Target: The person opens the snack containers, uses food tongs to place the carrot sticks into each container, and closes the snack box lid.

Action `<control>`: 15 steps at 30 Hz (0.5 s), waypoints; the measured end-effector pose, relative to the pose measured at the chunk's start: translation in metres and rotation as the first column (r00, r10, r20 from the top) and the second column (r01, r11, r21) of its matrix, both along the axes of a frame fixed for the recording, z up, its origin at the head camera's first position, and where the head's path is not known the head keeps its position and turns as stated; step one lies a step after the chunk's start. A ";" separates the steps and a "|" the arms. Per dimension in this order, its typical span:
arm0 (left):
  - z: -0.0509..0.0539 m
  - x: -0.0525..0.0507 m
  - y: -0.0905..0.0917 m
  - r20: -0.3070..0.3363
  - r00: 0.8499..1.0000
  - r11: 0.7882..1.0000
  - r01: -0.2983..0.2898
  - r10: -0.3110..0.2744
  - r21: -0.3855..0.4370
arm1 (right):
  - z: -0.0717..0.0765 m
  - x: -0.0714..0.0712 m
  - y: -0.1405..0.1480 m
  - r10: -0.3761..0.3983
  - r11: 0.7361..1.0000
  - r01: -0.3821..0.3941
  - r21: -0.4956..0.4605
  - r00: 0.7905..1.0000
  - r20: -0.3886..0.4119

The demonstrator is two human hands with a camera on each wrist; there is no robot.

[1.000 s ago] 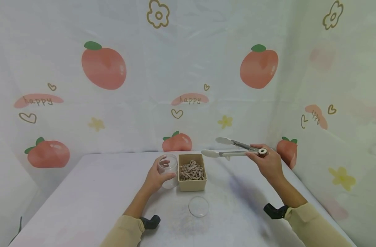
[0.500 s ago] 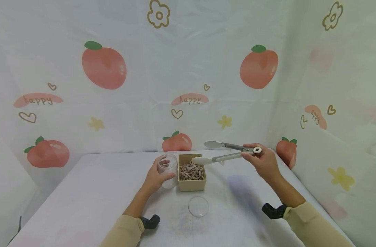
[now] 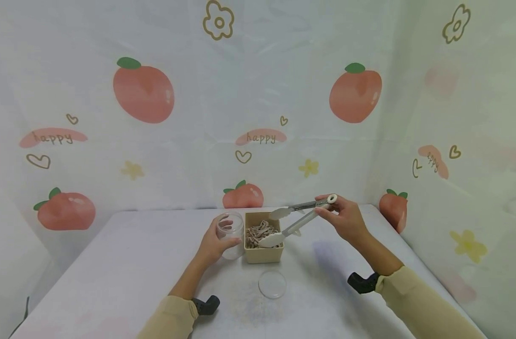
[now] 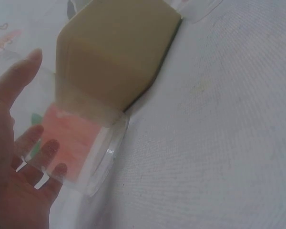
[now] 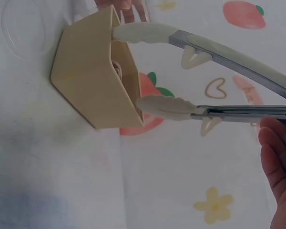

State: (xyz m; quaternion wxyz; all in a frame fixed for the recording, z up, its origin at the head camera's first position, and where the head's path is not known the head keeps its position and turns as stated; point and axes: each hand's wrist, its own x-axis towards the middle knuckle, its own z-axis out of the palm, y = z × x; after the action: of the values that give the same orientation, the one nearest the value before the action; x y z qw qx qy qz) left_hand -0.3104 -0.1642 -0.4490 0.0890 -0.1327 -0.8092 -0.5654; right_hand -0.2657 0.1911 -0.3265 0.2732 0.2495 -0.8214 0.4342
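My left hand (image 3: 213,242) grips a clear plastic jar (image 3: 232,249) from its left side; the jar stands upright beside a beige box (image 3: 263,255). Thin greyish-brown strips (image 3: 258,231) lie heaped in the box; what they are I cannot tell. In my right hand (image 3: 346,219) is a pair of tongs (image 3: 302,225) with white tips and metal arms. The tong tips are spread apart over the box's right part. In the right wrist view, the tongs (image 5: 219,52) reach the box's rim (image 5: 115,52), with nothing seen between the tips.
A clear round lid (image 3: 272,284) lies flat on the white table (image 3: 135,273) in front of the box. Behind the table hangs a white backdrop (image 3: 190,174) printed with peaches, and it continues along the right side.
My right hand has moved left, bringing the tongs from the right of the box to over it, their tips angled downward. My left hand and the jar have stayed in place.
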 end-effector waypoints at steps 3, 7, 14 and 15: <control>-0.001 0.000 0.000 0.000 1.000 1.000 0.004 -0.004 0.005 | -0.005 -0.012 -0.004 0.011 1.000 -0.011 0.008 1.000 0.013; -0.001 0.000 0.000 0.004 1.000 1.000 0.005 -0.005 0.016 | -0.010 -0.028 -0.011 0.034 0.999 -0.035 0.015 0.999 0.024; -0.001 0.001 0.000 0.004 1.000 1.000 0.008 -0.008 0.018 | -0.016 -0.039 -0.027 0.075 0.995 -0.077 0.062 0.997 0.035; 0.000 0.000 0.000 0.003 1.000 1.000 0.006 -0.006 0.014 | -0.017 -0.041 -0.029 0.072 0.995 -0.075 0.063 0.997 0.040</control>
State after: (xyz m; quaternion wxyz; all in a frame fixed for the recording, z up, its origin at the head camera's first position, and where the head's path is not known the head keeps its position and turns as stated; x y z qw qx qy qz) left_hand -0.3100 -0.1642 -0.4493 0.0868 -0.1337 -0.8049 -0.5717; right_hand -0.3069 0.1623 -0.3432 0.2334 0.2800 -0.8301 0.4219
